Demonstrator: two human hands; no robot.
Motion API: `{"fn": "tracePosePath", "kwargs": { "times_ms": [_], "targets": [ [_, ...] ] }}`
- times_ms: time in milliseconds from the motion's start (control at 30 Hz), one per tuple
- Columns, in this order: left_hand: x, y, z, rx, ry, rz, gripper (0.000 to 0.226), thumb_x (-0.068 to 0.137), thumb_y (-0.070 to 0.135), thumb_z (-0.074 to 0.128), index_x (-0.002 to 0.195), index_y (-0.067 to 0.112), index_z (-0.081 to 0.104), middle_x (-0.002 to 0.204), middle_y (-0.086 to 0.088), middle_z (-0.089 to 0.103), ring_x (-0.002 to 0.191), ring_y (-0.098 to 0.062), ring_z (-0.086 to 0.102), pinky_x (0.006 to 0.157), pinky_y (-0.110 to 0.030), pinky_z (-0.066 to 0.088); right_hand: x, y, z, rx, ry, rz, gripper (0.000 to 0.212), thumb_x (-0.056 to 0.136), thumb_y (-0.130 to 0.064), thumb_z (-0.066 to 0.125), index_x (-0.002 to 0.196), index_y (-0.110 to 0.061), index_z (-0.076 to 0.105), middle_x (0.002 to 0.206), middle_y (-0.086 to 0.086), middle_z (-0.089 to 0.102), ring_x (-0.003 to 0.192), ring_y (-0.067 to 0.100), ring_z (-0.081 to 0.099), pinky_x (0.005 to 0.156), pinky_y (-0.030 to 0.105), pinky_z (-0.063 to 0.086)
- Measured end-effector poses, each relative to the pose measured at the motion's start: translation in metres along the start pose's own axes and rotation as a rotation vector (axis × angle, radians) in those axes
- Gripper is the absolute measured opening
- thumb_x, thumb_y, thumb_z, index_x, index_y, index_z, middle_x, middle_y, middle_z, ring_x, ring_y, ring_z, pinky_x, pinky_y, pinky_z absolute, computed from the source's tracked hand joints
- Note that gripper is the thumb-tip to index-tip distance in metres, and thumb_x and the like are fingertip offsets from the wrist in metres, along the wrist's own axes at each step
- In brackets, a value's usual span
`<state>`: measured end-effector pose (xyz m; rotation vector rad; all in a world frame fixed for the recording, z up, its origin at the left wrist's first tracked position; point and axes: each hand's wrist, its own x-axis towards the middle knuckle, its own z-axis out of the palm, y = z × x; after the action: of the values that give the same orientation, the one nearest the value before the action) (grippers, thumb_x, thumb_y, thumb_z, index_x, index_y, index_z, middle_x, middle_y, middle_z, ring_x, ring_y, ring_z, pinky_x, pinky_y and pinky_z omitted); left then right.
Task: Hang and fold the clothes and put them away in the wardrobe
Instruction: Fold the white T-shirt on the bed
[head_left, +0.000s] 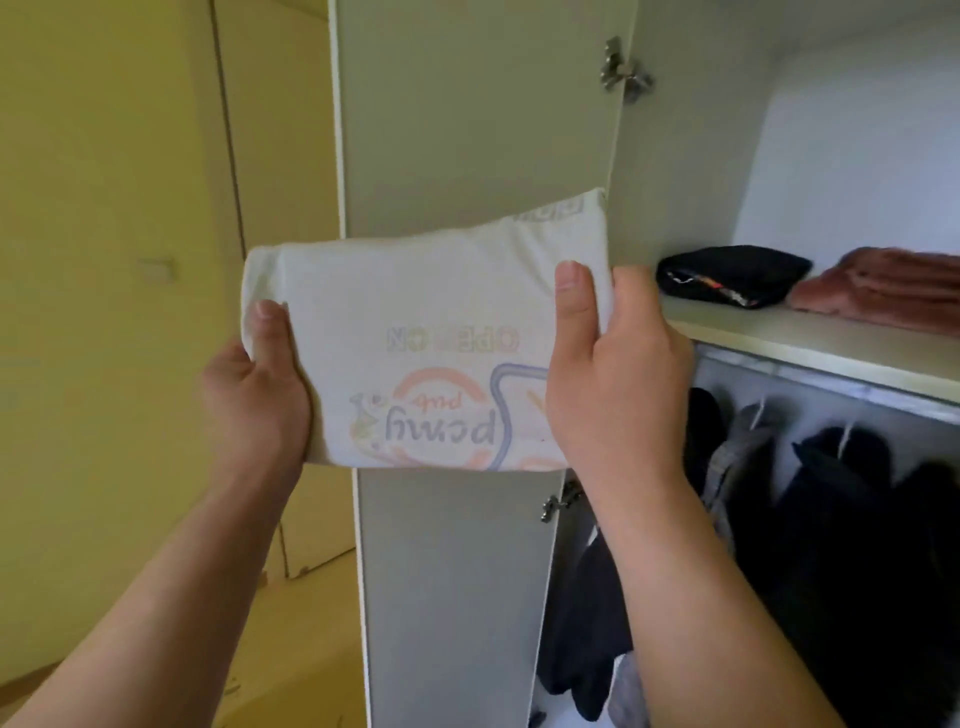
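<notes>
Folded white shirt (415, 343): held between both hands before the open wardrobe door (467, 130); just beside the shelf (810, 338)
Left hand (254, 400): clamped on its left edge, thumb on top
Right hand (613, 374): clamped on its right edge, thumb on top

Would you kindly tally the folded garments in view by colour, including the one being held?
White: 1, the folded T-shirt, gripped by the left hand and right hand.
Black: 1, the black garment on the shelf.
Pink: 1, the pink garment beside it.
Total: 3
</notes>
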<state>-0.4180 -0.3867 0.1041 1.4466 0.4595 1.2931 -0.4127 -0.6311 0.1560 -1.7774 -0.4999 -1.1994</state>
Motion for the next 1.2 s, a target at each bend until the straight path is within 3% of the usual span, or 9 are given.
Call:
{"fn": "tracePosePath", "kwargs": {
  "times_ms": [167, 333, 500, 633, 800, 933, 1000, 1100, 1200],
  "targets": [
    [-0.032, 0.048, 0.076, -0.083, -0.137, 0.194, 0.068, 0.093, 0.079, 0.037, 0.071, 0.018, 0.059, 0.059, 0.021, 0.063, 0.046, 0.007, 0.051, 0.04, -0.015, 0.034, 0.024, 0.05, -0.062, -0.158, 0.176, 0.145, 0.032, 0.104, -0.056, 0.037, 0.091, -0.027, 0.041, 0.066, -0.017, 0.048, 0.068, -0.005, 0.055, 0.051, 0.013, 0.039],
    [-0.072, 0.085, 0.157, -0.21, -0.304, 0.272, 0.074, 0.096, 0.074, 0.037, 0.074, 0.006, 0.056, 0.056, -0.002, 0.055, 0.046, -0.006, 0.041, 0.044, -0.025, 0.031, 0.039, 0.079, -0.128, -0.336, 0.343, 0.231, 0.035, 0.102, -0.062, 0.031, 0.104, -0.031, 0.047, 0.076, -0.017, 0.052, 0.067, 0.012, 0.058, 0.059, 0.03, 0.046],
    [-0.129, 0.111, 0.227, -0.39, -0.571, 0.285, 0.069, 0.1, 0.064, 0.041, 0.073, 0.002, 0.055, 0.066, -0.019, 0.06, 0.058, -0.019, 0.049, 0.054, -0.042, 0.042, 0.04, 0.098, -0.194, -0.514, 0.5, 0.31, 0.038, 0.103, -0.061, 0.035, 0.086, -0.028, 0.043, 0.067, -0.013, 0.052, 0.059, 0.004, 0.056, 0.048, 0.018, 0.034],
    [-0.18, 0.137, 0.27, -0.405, -0.733, 0.314, 0.064, 0.103, 0.059, 0.04, 0.062, 0.009, 0.039, 0.054, -0.001, 0.042, 0.048, -0.009, 0.037, 0.049, -0.029, 0.032, 0.034, 0.11, -0.24, -0.611, 0.661, 0.352, 0.043, 0.103, -0.052, 0.041, 0.073, -0.023, 0.037, 0.058, -0.005, 0.051, 0.061, -0.004, 0.054, 0.045, 0.011, 0.036],
    [-0.233, 0.158, 0.314, -0.451, -0.92, 0.296, 0.056, 0.102, 0.058, 0.04, 0.07, 0.014, 0.053, 0.065, 0.007, 0.055, 0.061, -0.003, 0.051, 0.059, -0.027, 0.034, 0.027, 0.118, -0.285, -0.753, 0.746, 0.414, 0.044, 0.104, -0.052, 0.04, 0.074, -0.02, 0.037, 0.062, -0.002, 0.051, 0.056, 0.009, 0.043, 0.053, 0.038, 0.019],
    [-0.268, 0.163, 0.335, -0.489, -1.031, 0.284, 0.052, 0.103, 0.06, 0.037, 0.091, 0.018, 0.066, 0.087, 0.001, 0.067, 0.086, -0.021, 0.063, 0.081, -0.037, 0.049, 0.022, 0.127, -0.314, -0.832, 0.781, 0.443, 0.045, 0.104, -0.054, 0.039, 0.075, -0.02, 0.037, 0.066, 0.0, 0.052, 0.056, 0.014, 0.042, 0.054, 0.04, 0.018],
    [-0.283, 0.166, 0.345, -0.51, -1.039, 0.292, 0.047, 0.104, 0.057, 0.039, 0.095, 0.02, 0.067, 0.087, 0.007, 0.065, 0.089, -0.008, 0.063, 0.083, -0.027, 0.048, 0.023, 0.134, -0.326, -0.848, 0.773, 0.436, 0.045, 0.104, -0.054, 0.039, 0.077, -0.019, 0.04, 0.065, -0.001, 0.052, 0.056, 0.017, 0.043, 0.051, 0.038, 0.021],
    [-0.3, 0.177, 0.355, -0.549, -0.979, 0.308, 0.036, 0.105, 0.048, 0.044, 0.08, 0.028, 0.06, 0.078, 0.023, 0.048, 0.081, 0.037, 0.04, 0.069, 0.008, 0.029, 0.032, 0.145, -0.344, -0.831, 0.753, 0.433, 0.044, 0.104, -0.053, 0.04, 0.08, -0.016, 0.043, 0.066, -0.001, 0.051, 0.066, 0.032, 0.046, 0.059, 0.035, 0.026],
    [-0.307, 0.195, 0.38, -0.461, -0.975, 0.412, 0.039, 0.105, 0.051, 0.043, 0.069, 0.035, 0.045, 0.069, 0.019, 0.046, 0.073, 0.024, 0.048, 0.073, 0.006, 0.023, 0.043, 0.157, -0.357, -0.81, 0.74, 0.433, 0.042, 0.104, -0.05, 0.042, 0.081, -0.016, 0.045, 0.067, -0.005, 0.049, 0.067, 0.03, 0.044, 0.06, 0.033, 0.023]
  ]
}}
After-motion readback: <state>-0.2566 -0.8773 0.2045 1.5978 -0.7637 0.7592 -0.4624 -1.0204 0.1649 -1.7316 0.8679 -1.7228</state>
